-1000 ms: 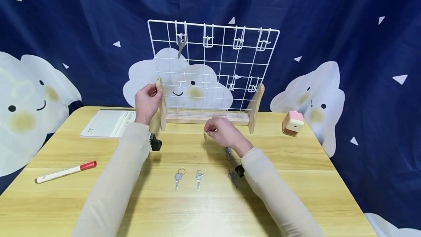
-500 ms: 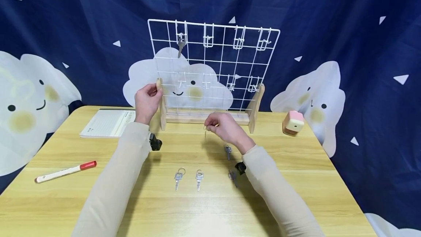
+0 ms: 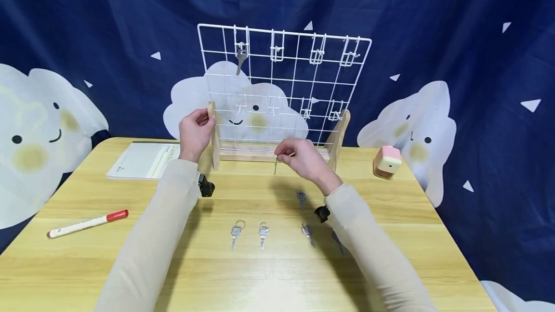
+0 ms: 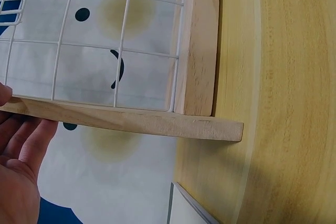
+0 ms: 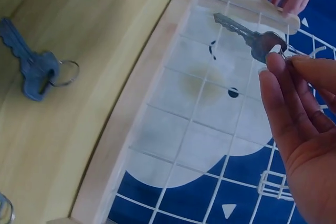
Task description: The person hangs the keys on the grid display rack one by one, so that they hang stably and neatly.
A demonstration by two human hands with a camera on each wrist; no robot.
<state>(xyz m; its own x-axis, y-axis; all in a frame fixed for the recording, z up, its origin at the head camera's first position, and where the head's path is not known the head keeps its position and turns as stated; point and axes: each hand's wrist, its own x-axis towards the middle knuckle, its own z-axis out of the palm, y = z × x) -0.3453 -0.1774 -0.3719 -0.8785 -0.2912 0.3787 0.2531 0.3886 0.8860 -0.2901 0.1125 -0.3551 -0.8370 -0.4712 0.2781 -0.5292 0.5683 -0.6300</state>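
Nearest us, five loose keys (image 3: 263, 236) lay on the wooden table (image 3: 208, 273), the rightmost at the edge of the right sleeve (image 3: 377, 249). Beyond them, our right hand (image 3: 303, 159) pinched another key (image 5: 261, 44) at its ring end, letting it dangle above the table near the white wire rack (image 3: 293, 80). Our left hand (image 3: 195, 134) gripped the left wooden post (image 3: 216, 150) between thumb and fingers. One more key (image 3: 241, 54) hung at the rack's upper left.
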